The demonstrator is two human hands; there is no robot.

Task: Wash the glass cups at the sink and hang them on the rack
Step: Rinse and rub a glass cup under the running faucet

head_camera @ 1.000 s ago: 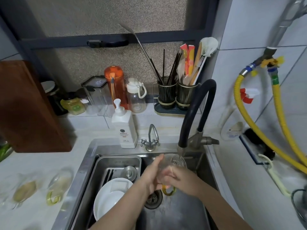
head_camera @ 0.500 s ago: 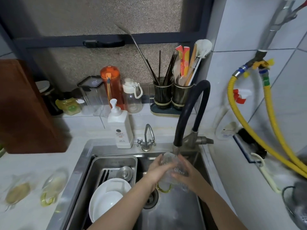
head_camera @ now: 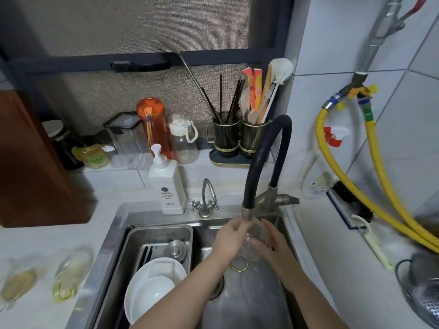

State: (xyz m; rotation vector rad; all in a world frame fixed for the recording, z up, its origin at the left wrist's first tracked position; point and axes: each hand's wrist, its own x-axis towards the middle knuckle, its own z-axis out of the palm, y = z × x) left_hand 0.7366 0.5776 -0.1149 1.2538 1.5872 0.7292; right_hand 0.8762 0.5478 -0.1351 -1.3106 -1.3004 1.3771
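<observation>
**Rinsing a glass cup under the faucet**

My left hand (head_camera: 229, 238) and my right hand (head_camera: 273, 245) grip a clear glass cup (head_camera: 251, 245) between them, fingers curled around its sides, left on the left wall and right on the right. The cup sits just under the metal tip of the black faucet (head_camera: 261, 162), over the sink (head_camera: 249, 305); its yellowish handle hangs below my hands. Left of me in the sink, a steel tray (head_camera: 156, 233) holds a white plate (head_camera: 152, 288) and a small metal lid. Behind the rim stands a white soap dispenser (head_camera: 167, 186). On the tabletop (head_camera: 47, 241) to the far left lie two more glass cups (head_camera: 71, 274), blurred. A yellow hose (head_camera: 370, 191) runs down the right wall.
</observation>
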